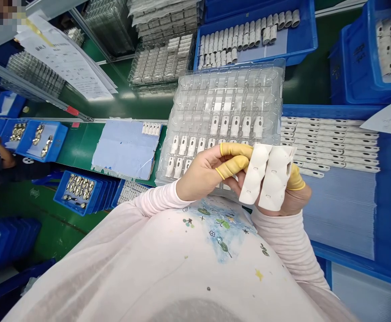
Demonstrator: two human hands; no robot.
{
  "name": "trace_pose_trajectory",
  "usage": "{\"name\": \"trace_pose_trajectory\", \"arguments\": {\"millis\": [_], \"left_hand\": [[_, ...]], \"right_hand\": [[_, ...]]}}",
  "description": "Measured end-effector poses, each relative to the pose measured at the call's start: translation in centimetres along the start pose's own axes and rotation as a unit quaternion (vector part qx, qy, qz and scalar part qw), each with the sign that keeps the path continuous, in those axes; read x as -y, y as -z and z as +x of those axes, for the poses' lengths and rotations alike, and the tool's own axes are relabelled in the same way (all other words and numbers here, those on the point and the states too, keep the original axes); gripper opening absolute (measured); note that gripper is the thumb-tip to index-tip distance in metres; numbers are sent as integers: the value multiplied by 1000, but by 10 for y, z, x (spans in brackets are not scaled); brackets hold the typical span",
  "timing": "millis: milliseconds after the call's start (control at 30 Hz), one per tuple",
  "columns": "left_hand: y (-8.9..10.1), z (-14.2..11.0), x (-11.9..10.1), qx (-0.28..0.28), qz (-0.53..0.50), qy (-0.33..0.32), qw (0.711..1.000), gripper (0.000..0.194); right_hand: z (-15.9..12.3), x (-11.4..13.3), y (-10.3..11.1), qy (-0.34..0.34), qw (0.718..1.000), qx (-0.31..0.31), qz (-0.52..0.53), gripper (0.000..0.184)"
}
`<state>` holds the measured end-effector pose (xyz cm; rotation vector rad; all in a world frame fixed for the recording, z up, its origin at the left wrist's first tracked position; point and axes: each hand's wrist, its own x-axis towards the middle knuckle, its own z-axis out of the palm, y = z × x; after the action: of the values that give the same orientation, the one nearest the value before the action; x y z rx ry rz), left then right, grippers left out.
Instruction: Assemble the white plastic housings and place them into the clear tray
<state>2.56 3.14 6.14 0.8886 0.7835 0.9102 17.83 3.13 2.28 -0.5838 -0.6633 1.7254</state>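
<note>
Two white curved plastic casings [275, 179] stand side by side in front of my body, slightly tilted, small slots on their faces. My left hand [212, 167], with yellow finger cots on its fingers, pinches the edge of the left-hand casing. Behind the pair, my right hand [294, 197] grips them from the right; its fingers are partly hidden by the casings. Just beyond my hands lies a clear plastic blister tray [189, 100], with rows of similar white casings in its near and middle pockets.
A blue bin [343, 250] on the right holds rows of white casings on a pale sheet. At the back stand another blue bin [292, 56] of casings and stacked trays [167, 18]. Left are a blue board [125, 150], hanging papers [68, 58] and a co-worker's arm [2, 152].
</note>
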Motion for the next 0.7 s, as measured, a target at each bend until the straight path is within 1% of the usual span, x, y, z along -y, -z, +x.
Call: {"name": "trace_pose_trajectory", "arguments": {"millis": [67,100,133,267,333,433,533,600,700], "left_hand": [[2,0,0,10,0,8,1000,52],[2,0,0,13,-5,11,1000,50],[3,0,-1,14,-12,13,1000,48],[2,-1,-5,6,-42,30,999,42],[0,-2,-8,4,-47,32,998,42],[-4,-3,-11,1,-50,2,999,50],[-4,-4,-9,-12,-43,-24,999,58],[-2,-4,-6,-10,-40,-23,999,53],[1,-4,-2,5,-48,-5,999,40]], "right_hand": [[1,0,0,37,998,46,17,40],[1,-1,0,50,997,59,23,41],[2,-1,1,54,996,58,27,43],[3,-2,4,47,998,16,36,38],[3,-2,5,40,999,7,36,36],[3,-4,5,31,999,-14,32,34],[4,-5,4,24,998,-58,26,38],[4,-5,5,3,998,-59,20,39],[5,-5,7,-21,999,-35,25,45]]}}
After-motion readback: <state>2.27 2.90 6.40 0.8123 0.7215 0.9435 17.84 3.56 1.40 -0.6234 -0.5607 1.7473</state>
